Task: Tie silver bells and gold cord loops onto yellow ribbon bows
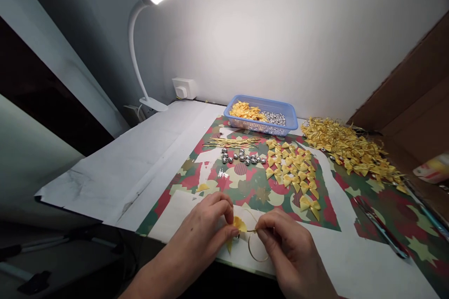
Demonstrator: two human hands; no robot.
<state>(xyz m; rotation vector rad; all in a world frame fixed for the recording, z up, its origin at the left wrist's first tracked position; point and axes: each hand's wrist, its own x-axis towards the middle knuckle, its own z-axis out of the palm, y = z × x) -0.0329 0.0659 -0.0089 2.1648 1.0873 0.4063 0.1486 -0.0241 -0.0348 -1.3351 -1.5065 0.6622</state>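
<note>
Near the front edge of the table, my left hand (210, 224) pinches a yellow ribbon bow (240, 224), with a small silvery bit partly showing beneath it. My right hand (286, 238) is closed on a thin gold cord (257, 260), which loops below and above the fingertips and runs to the bow. Both hands are close together, only a short stretch of cord between them. Beyond them lie several silver bells (248, 160), a bundle of gold cords (235, 142) and rows of loose yellow bows (289, 168).
A blue basket (261, 128) of bows and silver bells stands by the wall. At right are a heap of gold-corded bows (345, 145) and scissors (382, 229). A lamp (135, 51) is clipped at the back left; one yellow piece (202, 188) lies ahead of my left hand.
</note>
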